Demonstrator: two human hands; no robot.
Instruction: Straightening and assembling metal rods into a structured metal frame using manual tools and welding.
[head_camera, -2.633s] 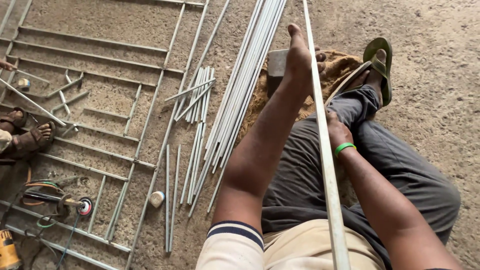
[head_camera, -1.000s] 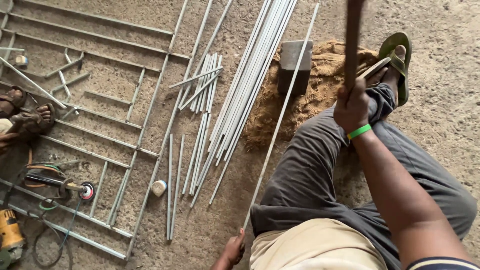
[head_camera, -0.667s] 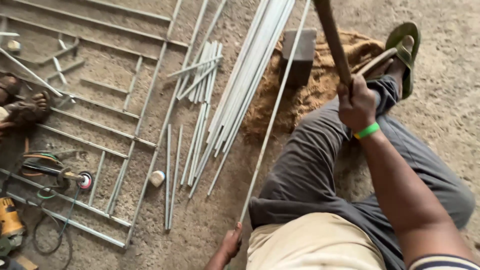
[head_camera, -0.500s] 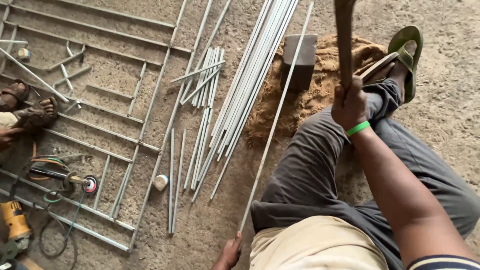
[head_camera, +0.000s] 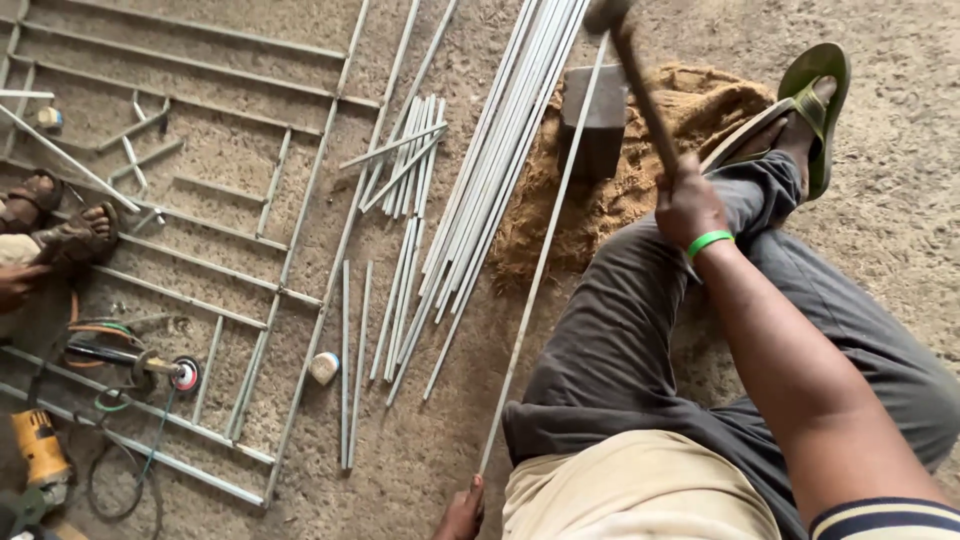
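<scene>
Steel rod (head_camera: 545, 250) lies with its far end on the block (head_camera: 597, 120), my left hand (head_camera: 462, 512) pinches its near end, my right hand (head_camera: 688, 205) grips the raised hammer (head_camera: 630, 60), blow not yet struck.

a long rod (head_camera: 540, 270) runs from the left hand (head_camera: 462, 512) at the bottom up onto a metal block (head_camera: 594, 120), which sits on a sack (head_camera: 640, 170). the right hand (head_camera: 688, 205) holds a hammer (head_camera: 632, 70) above the block (head up top). a bundle of rods (head_camera: 490, 180) lies left, then a frame (head_camera: 200, 240).
</scene>
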